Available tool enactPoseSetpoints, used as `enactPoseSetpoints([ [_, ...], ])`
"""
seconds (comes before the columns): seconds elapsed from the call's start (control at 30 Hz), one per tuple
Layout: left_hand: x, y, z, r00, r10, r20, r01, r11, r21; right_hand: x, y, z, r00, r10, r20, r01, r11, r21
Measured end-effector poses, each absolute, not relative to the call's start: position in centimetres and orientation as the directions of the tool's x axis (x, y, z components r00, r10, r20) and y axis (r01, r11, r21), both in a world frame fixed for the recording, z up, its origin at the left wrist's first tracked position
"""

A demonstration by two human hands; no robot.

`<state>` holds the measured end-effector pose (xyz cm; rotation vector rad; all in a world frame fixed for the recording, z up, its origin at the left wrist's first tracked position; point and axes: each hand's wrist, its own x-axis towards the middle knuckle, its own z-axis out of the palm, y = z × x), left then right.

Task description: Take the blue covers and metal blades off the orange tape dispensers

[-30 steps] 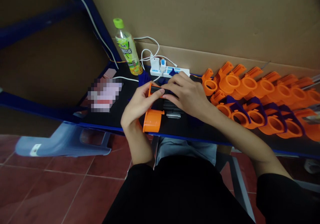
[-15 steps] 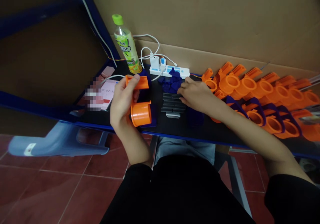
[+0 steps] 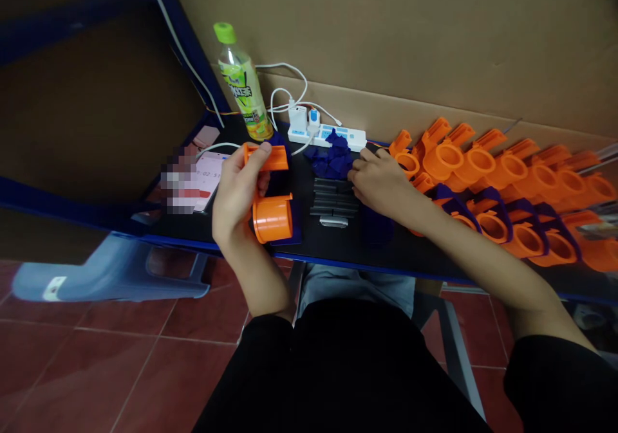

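In my left hand (image 3: 235, 192) is an orange plastic cup holder (image 3: 273, 219), its round cup low and its slotted clip (image 3: 269, 158) up under my thumb. My right hand (image 3: 379, 179) is curled at the right end of a row of black strips (image 3: 334, 198). Its fingertips point down and are partly hidden, so what they pinch does not show. A silver-grey piece (image 3: 333, 222) lies at the near end of the strips. Just behind them is a heap of dark blue pieces (image 3: 333, 156).
Rows of orange holders (image 3: 476, 163) fill the right side, some with dark blue bands (image 3: 497, 208). A white power strip (image 3: 347, 138) and a green-capped bottle (image 3: 245, 92) stand along the back. A phone (image 3: 205, 179) lies at the left, with a blue stool (image 3: 116, 269) below.
My right hand has drawn back slightly to the right, off the black strips toward their right end. My left hand keeps the orange cup holder in the same place.
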<state>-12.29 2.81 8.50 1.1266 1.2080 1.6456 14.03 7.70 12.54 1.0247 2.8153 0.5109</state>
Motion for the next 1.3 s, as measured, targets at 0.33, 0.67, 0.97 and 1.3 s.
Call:
enactPoseSetpoints([
  [0.33,-11.9,2.9,8.7,-0.310,0.930,0.198,-0.062,-0.228,0.972,13.7,7.9,12.0,-0.745,0.666,-0.020,0.624,0.708,0.332],
  [0.67,-12.1,3.1,8.4,-0.338,0.920,0.198,-0.057,-0.230,0.972,13.4,8.2,11.9,-0.724,0.685,-0.079,0.628,0.702,0.335],
  [0.97,-12.5,3.6,7.6,-0.327,0.927,0.184,-0.058,-0.214,0.975,13.8,8.5,11.9,-0.701,0.708,-0.088,0.662,0.692,0.287],
  [1.3,-12.3,3.9,7.4,-0.337,0.921,0.197,-0.067,-0.232,0.970,17.8,7.3,10.8,-0.438,0.898,0.040,0.897,0.440,-0.051],
])
